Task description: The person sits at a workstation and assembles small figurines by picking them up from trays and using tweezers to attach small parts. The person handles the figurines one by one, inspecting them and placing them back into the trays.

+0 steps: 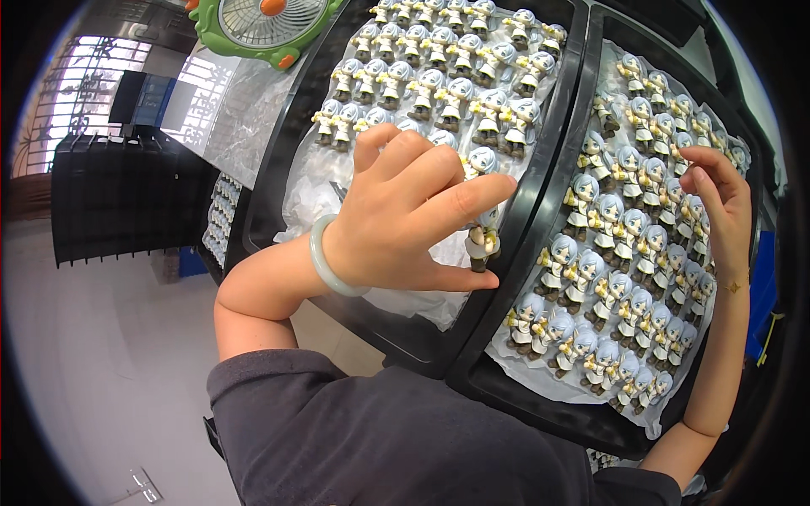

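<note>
My left hand (pixel 413 211), with a pale bangle at its wrist, holds a small figurine (pixel 483 243) between thumb and index finger. This figurine has a white coat and dark boots; its head is partly hidden by my fingers. It is over the inner edge of the left black tray (pixel 396 341). My right hand (pixel 721 198) is above the far right part of the right black tray (pixel 472 371). Its thumb and index finger are curled close together near the standing figurines (pixel 629 219); what they hold, if anything, is too small to make out.
Rows of similar pale-haired figurines (pixel 451 97) stand on white sheeting in the left tray. A green toy-shaped fan (pixel 270 25) stands on the grey table at the back left. Black stacked crates (pixel 126 198) are at the left, and a blue bin (pixel 762 278) is at the right.
</note>
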The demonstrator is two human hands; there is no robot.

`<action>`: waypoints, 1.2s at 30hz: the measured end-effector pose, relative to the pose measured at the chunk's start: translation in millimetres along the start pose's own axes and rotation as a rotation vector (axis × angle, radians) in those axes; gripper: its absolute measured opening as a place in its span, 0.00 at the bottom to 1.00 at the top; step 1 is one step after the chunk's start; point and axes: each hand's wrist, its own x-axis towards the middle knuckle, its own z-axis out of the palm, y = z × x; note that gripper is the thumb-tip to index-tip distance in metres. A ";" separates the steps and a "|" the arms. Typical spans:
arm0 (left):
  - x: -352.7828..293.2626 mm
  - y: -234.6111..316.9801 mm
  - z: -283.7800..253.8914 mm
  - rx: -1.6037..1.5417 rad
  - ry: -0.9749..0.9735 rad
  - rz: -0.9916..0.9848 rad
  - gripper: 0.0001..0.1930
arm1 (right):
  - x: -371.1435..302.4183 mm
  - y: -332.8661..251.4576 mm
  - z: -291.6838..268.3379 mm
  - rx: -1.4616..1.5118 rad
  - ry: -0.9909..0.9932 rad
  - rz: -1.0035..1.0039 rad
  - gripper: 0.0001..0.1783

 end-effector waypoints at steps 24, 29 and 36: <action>84.1 113.1 5.4 -0.056 0.087 0.795 0.14 | -182.4 -110.5 55.3 0.228 0.059 -0.012 0.26; 114.5 147.9 28.1 -0.311 0.123 0.805 0.28 | -246.0 -95.6 17.5 0.243 0.390 -0.032 0.32; 133.6 73.8 41.6 -0.035 -0.234 0.405 0.25 | -452.1 -32.0 -44.0 0.006 1.137 0.487 0.23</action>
